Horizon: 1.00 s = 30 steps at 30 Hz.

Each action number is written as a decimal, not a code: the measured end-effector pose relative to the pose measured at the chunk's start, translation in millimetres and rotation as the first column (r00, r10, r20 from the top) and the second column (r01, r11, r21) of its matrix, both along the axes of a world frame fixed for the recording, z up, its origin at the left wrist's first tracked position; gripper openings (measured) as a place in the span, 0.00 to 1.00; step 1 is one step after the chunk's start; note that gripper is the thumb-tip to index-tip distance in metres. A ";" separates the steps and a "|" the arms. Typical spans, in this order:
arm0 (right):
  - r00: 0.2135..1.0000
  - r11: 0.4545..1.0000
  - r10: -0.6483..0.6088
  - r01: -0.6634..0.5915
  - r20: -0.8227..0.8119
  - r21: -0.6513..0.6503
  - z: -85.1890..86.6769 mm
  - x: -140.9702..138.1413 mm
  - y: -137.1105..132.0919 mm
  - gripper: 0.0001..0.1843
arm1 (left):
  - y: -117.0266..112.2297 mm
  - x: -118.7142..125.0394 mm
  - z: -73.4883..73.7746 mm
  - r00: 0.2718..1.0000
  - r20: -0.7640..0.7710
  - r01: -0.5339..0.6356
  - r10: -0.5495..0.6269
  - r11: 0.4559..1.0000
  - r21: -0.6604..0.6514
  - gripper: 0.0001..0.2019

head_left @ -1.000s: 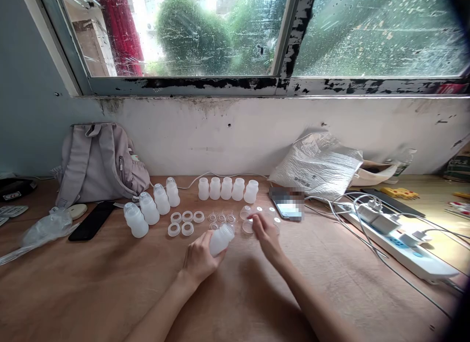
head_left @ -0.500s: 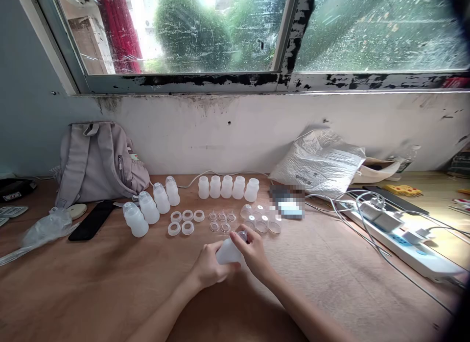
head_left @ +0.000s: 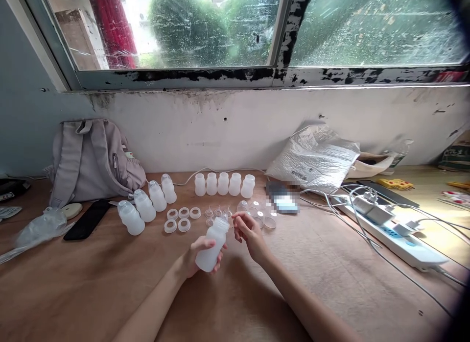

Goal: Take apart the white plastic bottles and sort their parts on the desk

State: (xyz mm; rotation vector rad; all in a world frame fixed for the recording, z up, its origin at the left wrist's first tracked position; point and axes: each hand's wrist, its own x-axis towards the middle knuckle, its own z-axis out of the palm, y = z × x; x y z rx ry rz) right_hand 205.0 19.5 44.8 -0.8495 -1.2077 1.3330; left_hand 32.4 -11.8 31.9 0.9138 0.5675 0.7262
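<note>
My left hand [head_left: 196, 256] is wrapped round a frosted white baby bottle [head_left: 211, 249], tilted with its top up and to the right. A ring-like collar shows at its top; whether a teat stands in it is hard to make out. My right hand [head_left: 251, 236] is just right of the bottle's top, apart from it, fingers loosely bent and holding nothing I can see. Behind the hands lie several white collar rings [head_left: 184, 225], several clear teats [head_left: 209, 213] and several clear dome caps [head_left: 270, 221]. The bottle and my right hand partly cover the teats and caps.
Several capped bottles [head_left: 145, 206] stand at left, and several open bottles [head_left: 223, 183] in a row by the wall. A black phone [head_left: 88, 220], backpack [head_left: 97, 160] and plastic bag [head_left: 42, 228] are at left. A silver mailer [head_left: 316, 156] and power strip [head_left: 422, 251] with cables are at right.
The bottle has moved left and is more upright, held by my left hand alone. My right hand has let go of its top and moved slightly away. The view has shifted a little.
</note>
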 end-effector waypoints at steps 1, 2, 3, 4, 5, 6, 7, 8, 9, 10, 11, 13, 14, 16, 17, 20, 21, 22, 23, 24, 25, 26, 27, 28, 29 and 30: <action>1.000 1.000 -0.005 0.005 -0.007 -0.004 0.3 -0.1 -0.5 0.13 | 0.4 0.1 -0.9 0.999 -0.039 0.006 -0.006 1.000 0.001 0.18; 1.000 1.000 -0.005 0.005 -0.011 -0.008 0.3 -0.3 -0.8 0.13 | 0.9 0.2 -1.7 0.997 -0.071 0.013 -0.013 1.000 0.006 0.18; 1.000 1.000 -0.001 0.001 -0.011 -0.013 0.0 -0.4 -1.0 0.13 | 1.3 0.3 -2.6 0.995 -0.098 0.021 -0.021 1.000 0.008 0.19; 1.000 1.000 0.003 -0.003 -0.009 -0.017 -0.6 -0.4 -1.0 0.13 | 1.9 0.4 -3.3 0.992 -0.119 0.033 -0.032 0.999 0.003 0.21; 1.000 1.000 0.006 -0.006 -0.006 -0.018 -1.4 -0.3 -0.8 0.13 | 2.5 0.5 -3.9 0.990 -0.135 0.049 -0.050 0.999 -0.013 0.23; 1.000 1.000 0.007 -0.007 -0.004 -0.018 -2.2 -0.1 -0.5 0.13 | 3.2 0.5 -4.2 0.987 -0.145 0.068 -0.073 0.997 -0.037 0.27; 1.000 1.000 0.006 -0.006 -0.004 -0.016 -2.9 0.3 -0.1 0.12 | 4.0 0.5 -4.3 0.984 -0.151 0.086 -0.095 0.994 -0.066 0.30; 1.000 1.000 0.003 -0.003 -0.006 -0.014 -3.2 0.9 0.3 0.12 | 4.6 0.5 -4.2 0.982 -0.152 0.100 -0.114 0.990 -0.095 0.32; 1.000 1.000 -0.002 0.002 -0.009 -0.012 -3.2 1.8 0.9 0.12 | 5.2 0.4 -3.9 0.981 -0.150 0.108 -0.126 0.987 -0.118 0.33; 1.000 1.000 -0.007 0.007 -0.014 -0.013 -2.9 2.9 1.5 0.12 | 5.8 0.4 -3.4 0.981 -0.146 0.108 -0.127 0.985 -0.131 0.33; 1.000 1.000 -0.015 0.015 -0.022 -0.016 -2.4 4.3 2.3 0.12 | 6.2 0.3 -3.0 0.983 -0.139 0.102 -0.121 0.985 -0.137 0.32; 0.998 0.999 -0.042 0.041 -0.044 -0.021 -1.6 7.7 4.7 0.12 | 6.9 0.1 -2.3 0.990 -0.117 0.068 -0.083 0.989 -0.131 0.30; 0.996 0.998 -0.065 0.064 -0.057 -0.021 -1.5 9.5 6.3 0.12 | 7.4 0.1 -2.3 0.994 -0.097 0.038 -0.049 0.992 -0.120 0.29; 0.989 0.993 -0.120 0.119 -0.088 -0.026 -2.4 12.7 9.9 0.12 | 8.8 0.1 -2.9 0.997 -0.048 -0.063 0.059 0.994 -0.086 0.28; 0.984 0.989 -0.146 0.143 -0.105 -0.035 -3.4 14.0 11.7 0.12 | 9.7 0.1 -3.3 0.992 -0.025 -0.127 0.126 0.989 -0.069 0.27; 0.971 0.981 -0.181 0.167 -0.154 -0.097 -7.0 16.1 16.2 0.13 | 12.0 0.1 -4.0 0.954 0.011 -0.300 0.300 0.954 -0.023 0.23; 0.970 0.980 -0.179 0.160 -0.167 -0.120 -8.1 16.3 17.0 0.13 | 12.3 0.2 -3.8 0.943 0.015 -0.334 0.334 0.943 -0.003 0.22; 0.968 0.978 -0.175 0.151 -0.178 -0.141 -9.1 16.4 17.6 0.13 | 12.2 0.4 -3.5 0.933 0.018 -0.359 0.359 0.933 0.025 0.20; 0.967 0.977 -0.171 0.142 -0.187 -0.158 -10.0 16.4 17.8 0.13 | 12.0 0.6 -3.1 0.924 0.019 -0.383 0.383 0.922 0.061 0.20; 0.966 0.976 -0.167 0.134 -0.196 -0.173 -10.9 16.2 17.7 0.13 | 11.8 0.7 -2.8 0.912 0.016 -0.409 0.410 0.907 0.102 0.19; 0.965 0.975 -0.164 0.126 -0.204 -0.185 -11.8 16.1 17.4 0.13 | 11.9 0.6 -2.8 0.898 0.005 -0.436 0.440 0.888 0.144 0.19; 0.964 0.974 -0.159 0.118 -0.212 -0.195 -12.8 15.8 17.1 0.13 | 12.7 0.0 -3.0 0.878 -0.013 -0.467 0.478 0.864 0.189 0.19; 0.964 0.973 -0.151 0.107 -0.218 -0.203 -14.0 15.4 16.8 0.13 | 14.4 -1.4 -3.5 0.849 -0.038 -0.503 0.526 0.830 0.239 0.19; 0.964 0.973 -0.142 0.094 -0.223 -0.211 -15.3 14.8 16.5 0.13 | 17.3 -3.7 -4.2 0.806 -0.072 -0.545 0.587 0.784 0.296 0.18; 0.965 0.971 -0.131 0.079 -0.227 -0.224 -16.9 13.9 16.4 0.13 | 21.4 -7.1 -4.7 0.743 -0.114 -0.587 0.659 0.724 0.361 0.18; 0.965 0.969 -0.122 0.065 -0.231 -0.239 -18.5 12.7 16.2 0.13 | 26.9 -11.6 -4.8 0.660 -0.165 -0.619 0.733 0.654 0.435 0.18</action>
